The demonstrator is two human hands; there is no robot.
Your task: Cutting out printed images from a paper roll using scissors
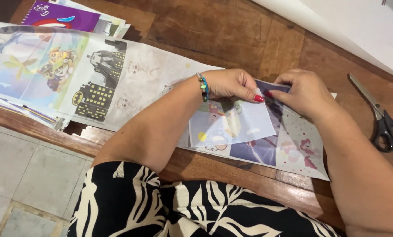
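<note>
You have a small printed paper square [231, 120] pinched at its top edge, pale blue with a cartoon figure and a yellow dot near its lower left corner. It lies flat, slightly tilted, on top of a long printed paper strip [117, 79] that runs across the wooden table from upper left to lower right. That strip carries a row of cartoon panels (a night skyline with yellow windows, a pink pony on dots).
</note>
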